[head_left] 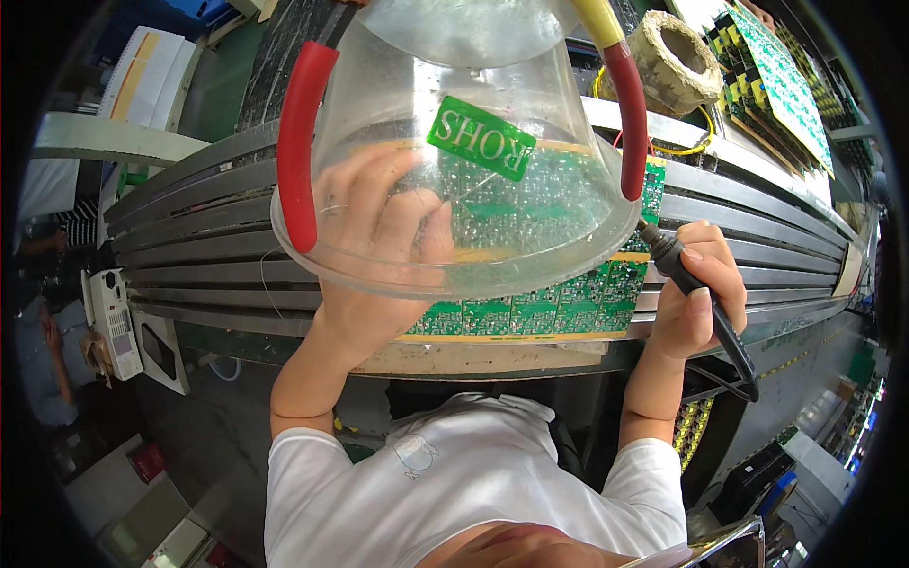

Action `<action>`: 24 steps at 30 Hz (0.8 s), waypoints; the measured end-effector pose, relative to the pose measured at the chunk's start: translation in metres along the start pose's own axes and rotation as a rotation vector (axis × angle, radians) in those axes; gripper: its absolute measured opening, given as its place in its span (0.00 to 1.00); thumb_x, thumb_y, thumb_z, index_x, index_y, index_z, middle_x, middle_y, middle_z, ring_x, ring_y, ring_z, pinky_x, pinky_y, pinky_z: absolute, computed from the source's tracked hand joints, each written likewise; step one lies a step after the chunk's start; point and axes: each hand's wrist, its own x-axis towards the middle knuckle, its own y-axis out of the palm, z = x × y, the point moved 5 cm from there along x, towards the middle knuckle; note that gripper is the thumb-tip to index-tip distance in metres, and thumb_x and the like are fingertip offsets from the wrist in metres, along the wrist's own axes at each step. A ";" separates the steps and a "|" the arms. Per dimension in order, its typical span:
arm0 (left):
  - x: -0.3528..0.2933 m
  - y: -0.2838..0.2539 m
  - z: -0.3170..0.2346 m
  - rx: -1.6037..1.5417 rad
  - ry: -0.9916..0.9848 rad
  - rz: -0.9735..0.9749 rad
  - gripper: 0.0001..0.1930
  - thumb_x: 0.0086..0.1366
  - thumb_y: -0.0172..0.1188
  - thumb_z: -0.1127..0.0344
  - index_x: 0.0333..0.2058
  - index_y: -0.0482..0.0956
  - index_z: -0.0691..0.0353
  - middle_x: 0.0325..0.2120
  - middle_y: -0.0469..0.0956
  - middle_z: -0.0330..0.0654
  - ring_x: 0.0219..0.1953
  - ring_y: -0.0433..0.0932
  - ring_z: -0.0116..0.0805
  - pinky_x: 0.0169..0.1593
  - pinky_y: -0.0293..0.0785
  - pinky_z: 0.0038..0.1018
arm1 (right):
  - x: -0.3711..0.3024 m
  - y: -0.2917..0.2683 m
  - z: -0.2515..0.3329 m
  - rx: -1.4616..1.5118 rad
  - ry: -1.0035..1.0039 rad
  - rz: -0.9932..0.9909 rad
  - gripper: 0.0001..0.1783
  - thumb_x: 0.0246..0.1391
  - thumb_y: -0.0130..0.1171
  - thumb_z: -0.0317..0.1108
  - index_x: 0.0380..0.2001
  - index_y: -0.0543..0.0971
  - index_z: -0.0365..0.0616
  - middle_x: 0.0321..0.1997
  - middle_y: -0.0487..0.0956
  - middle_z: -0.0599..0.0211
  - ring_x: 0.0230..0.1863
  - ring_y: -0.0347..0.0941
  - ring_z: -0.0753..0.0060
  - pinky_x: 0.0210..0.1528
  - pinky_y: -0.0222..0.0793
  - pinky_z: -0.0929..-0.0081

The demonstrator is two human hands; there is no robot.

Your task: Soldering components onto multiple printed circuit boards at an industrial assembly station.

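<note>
A clear plastic cone-shaped hood (379, 123) with a green label hangs over the work, red sleeves on its two side arms. Through its wall I see my left hand (383, 232), fingers pinched on a thin solder wire (476, 186) that points right over the boards. My right hand (699, 289) grips a black soldering iron (712, 317) like a pen, beside the hood's right rim. Its tip is close to the right edge of a green circuit board panel (540, 310); whether they touch, I cannot tell. The panel lies on metal rails, partly behind the hood.
Parallel metal rails (199, 248) run across the bench. At the back right stand a beige ring-shaped roll (674, 59), a yellow cable (696, 147) and stacked circuit boards (781, 90). A notebook (147, 76) lies at the far left. A white device (114, 322) stands left of the bench.
</note>
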 end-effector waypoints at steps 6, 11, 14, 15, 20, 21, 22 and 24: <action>-0.001 -0.003 -0.001 -0.048 -0.012 0.012 0.10 0.51 0.66 0.72 0.33 0.76 0.59 0.51 0.76 0.43 0.51 0.75 0.48 0.56 0.66 0.46 | 0.002 0.003 0.003 0.020 0.010 -0.019 0.12 0.53 0.55 0.37 0.31 0.79 0.38 0.22 0.75 0.61 0.25 0.62 0.68 0.33 0.62 0.66; -0.002 -0.002 -0.012 -0.074 0.073 0.058 0.10 0.51 0.67 0.71 0.32 0.77 0.57 0.52 0.76 0.44 0.54 0.74 0.49 0.61 0.62 0.51 | 0.003 0.003 0.010 0.031 0.010 0.024 0.12 0.49 0.56 0.37 0.25 0.80 0.39 0.18 0.73 0.65 0.22 0.61 0.69 0.31 0.61 0.67; -0.003 0.003 -0.022 -0.072 0.161 0.098 0.10 0.50 0.68 0.71 0.32 0.78 0.56 0.53 0.76 0.44 0.56 0.74 0.49 0.63 0.60 0.53 | 0.004 0.003 0.013 0.021 0.001 0.060 0.11 0.45 0.56 0.38 0.24 0.79 0.41 0.17 0.71 0.66 0.21 0.59 0.70 0.31 0.58 0.66; -0.004 0.004 -0.024 -0.090 0.173 0.100 0.10 0.50 0.68 0.71 0.32 0.78 0.56 0.54 0.76 0.45 0.57 0.73 0.50 0.63 0.59 0.54 | 0.004 0.004 0.013 0.010 0.002 0.056 0.11 0.46 0.57 0.39 0.23 0.79 0.41 0.16 0.71 0.67 0.21 0.60 0.70 0.31 0.60 0.67; -0.010 0.012 -0.028 -0.145 0.207 0.107 0.10 0.49 0.68 0.71 0.31 0.78 0.55 0.54 0.77 0.45 0.60 0.72 0.50 0.65 0.57 0.56 | 0.005 0.007 0.016 -0.032 0.011 0.054 0.12 0.47 0.59 0.41 0.19 0.78 0.44 0.15 0.71 0.70 0.20 0.61 0.71 0.31 0.63 0.68; -0.010 0.014 -0.028 -0.145 0.207 0.107 0.10 0.49 0.68 0.71 0.31 0.78 0.55 0.54 0.77 0.45 0.61 0.72 0.50 0.65 0.57 0.56 | 0.005 0.008 0.016 -0.042 0.014 0.060 0.12 0.47 0.59 0.41 0.19 0.78 0.44 0.16 0.71 0.70 0.20 0.61 0.71 0.31 0.63 0.68; -0.010 0.015 -0.028 -0.145 0.207 0.105 0.10 0.49 0.68 0.72 0.31 0.78 0.55 0.54 0.77 0.45 0.61 0.72 0.51 0.65 0.57 0.56 | 0.005 0.008 0.017 -0.052 0.018 0.067 0.12 0.47 0.59 0.41 0.19 0.78 0.44 0.16 0.71 0.70 0.20 0.61 0.70 0.31 0.63 0.68; -0.010 0.017 -0.028 -0.144 0.204 0.104 0.10 0.49 0.68 0.72 0.31 0.78 0.55 0.54 0.77 0.45 0.61 0.72 0.51 0.65 0.57 0.56 | 0.004 0.009 0.018 -0.061 0.022 0.075 0.12 0.46 0.59 0.41 0.19 0.78 0.45 0.16 0.71 0.71 0.20 0.61 0.70 0.31 0.63 0.68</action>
